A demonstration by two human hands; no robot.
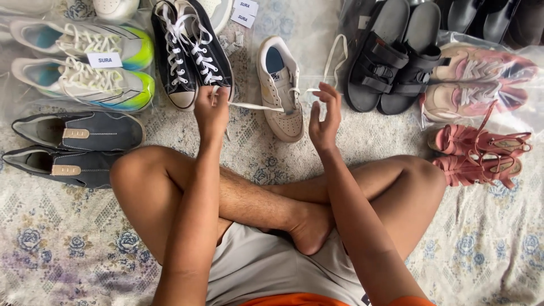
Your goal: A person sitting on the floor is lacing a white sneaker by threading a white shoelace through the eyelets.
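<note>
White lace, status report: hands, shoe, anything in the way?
Left hand pinching white lace; right hand open beside its far loop. Cream sneaker flat on rug, untouched. Black high-tops close on the left.

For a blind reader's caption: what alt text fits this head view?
A seated, cross-legged person's left hand and right hand stretch a white shoelace above a single cream sneaker, with pairs of shoes laid around on a floral cloth.
</note>
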